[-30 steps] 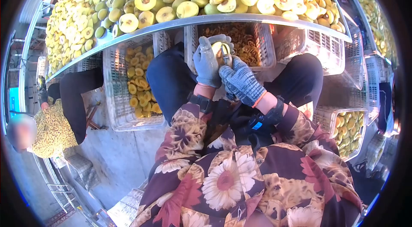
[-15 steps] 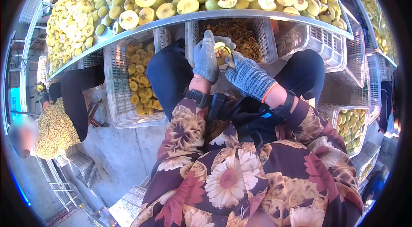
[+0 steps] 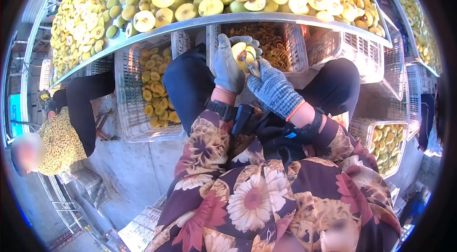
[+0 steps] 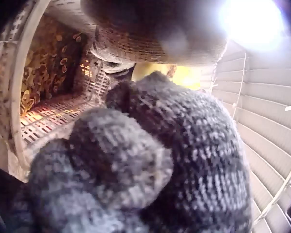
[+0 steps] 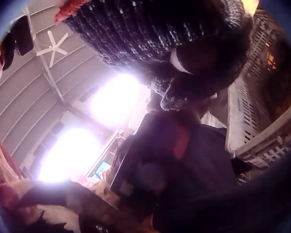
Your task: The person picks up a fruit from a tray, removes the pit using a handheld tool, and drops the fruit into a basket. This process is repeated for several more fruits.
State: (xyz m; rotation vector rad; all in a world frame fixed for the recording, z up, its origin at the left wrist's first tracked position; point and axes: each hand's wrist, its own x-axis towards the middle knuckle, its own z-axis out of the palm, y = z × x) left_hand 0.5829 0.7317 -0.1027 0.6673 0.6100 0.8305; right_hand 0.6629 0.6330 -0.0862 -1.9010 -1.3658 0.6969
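In the head view, my gloved left hand (image 3: 227, 71) holds a halved yellow fruit (image 3: 238, 50), thumb on the left side and fingers behind it. The pale cut face shows, with a brown centre. My right hand (image 3: 273, 89), in a striped knit glove, grips a small metal hand tool (image 3: 256, 69) by its handle. The slim working end lies against the brown centre. In the left wrist view a strip of the yellow fruit (image 4: 186, 77) shows between the gloves. In the right wrist view the glove (image 5: 160, 43) covers what it grips.
A metal-edged table (image 3: 209, 22) heaped with halved fruit spans the front. Below it stand a crate of brown scraps (image 3: 296, 45), a crate of fruit halves (image 3: 124, 109) to the left, and a crate of greenish fruit (image 3: 376, 168) on the right. Another person (image 3: 62, 142) sits at left.
The fruit has turned so more of its cut face shows upward. The tool has moved across its centre, and both hands have shifted slightly between the knees.
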